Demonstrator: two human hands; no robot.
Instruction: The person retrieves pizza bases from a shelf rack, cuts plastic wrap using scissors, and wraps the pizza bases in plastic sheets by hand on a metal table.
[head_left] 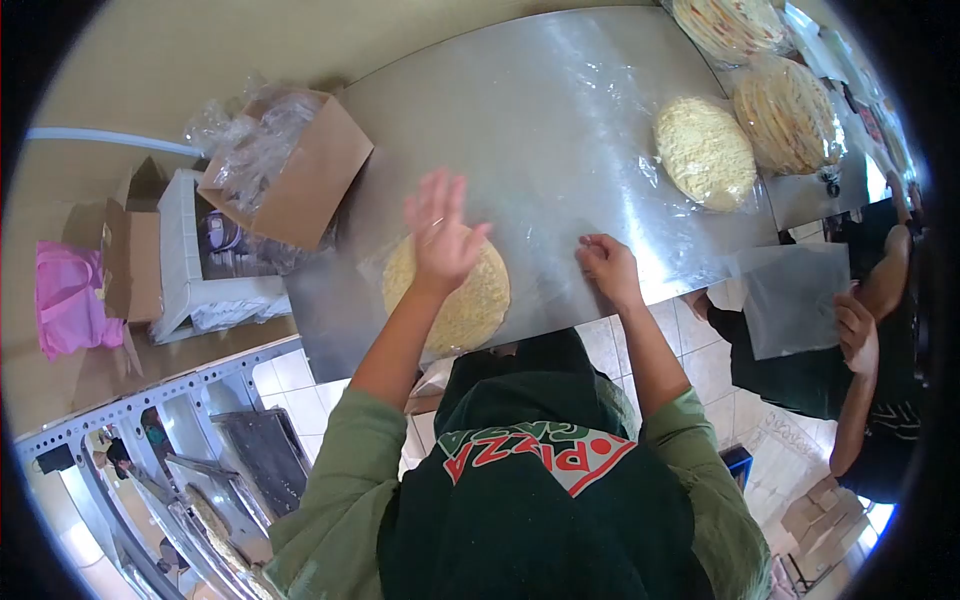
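A round pizza base covered in pale, crumbly topping like grated cheese (483,300) lies near the front edge of the metal table, with clear plastic film around it. My left hand (445,235) is over its upper part, fingers spread and slightly blurred; whether the palm touches it I cannot tell. To the right, my right hand (610,268) is low over the tabletop with its fingers curled together. Anything pinched in them is too small or clear to make out. A second topped pizza base (705,153) lies in clear plastic at the table's right end.
Bagged stacks of flat bases (788,115) stand at the far right. On the left are a cardboard box (310,170) of crumpled plastic, a white crate (185,250) and a pink bag (68,295). At right, another person's hand (857,330) holds a clear plastic bag (795,300).
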